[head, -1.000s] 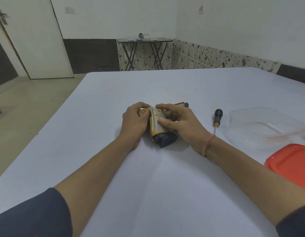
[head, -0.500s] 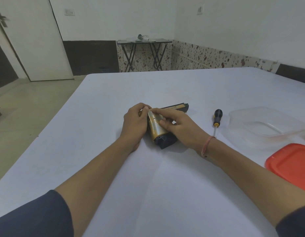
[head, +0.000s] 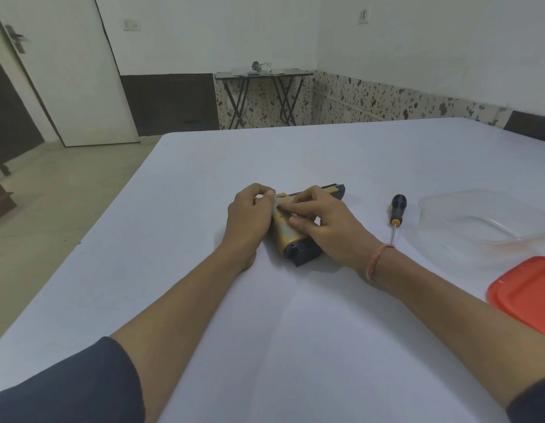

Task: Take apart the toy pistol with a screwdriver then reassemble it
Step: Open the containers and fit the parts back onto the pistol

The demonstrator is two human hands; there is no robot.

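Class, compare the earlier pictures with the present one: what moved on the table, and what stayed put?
The right hand sank from an arched pose to lie flatter over the pistol, its fingers reaching toward the left hand. The left hand kept gripping the pistol's rear end. Pistol, screwdriver, clear tub and red lid stayed put.

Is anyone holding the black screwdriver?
No, the black-handled screwdriver lies on the white table; left hand and right hand hold the yellow toy pistol.
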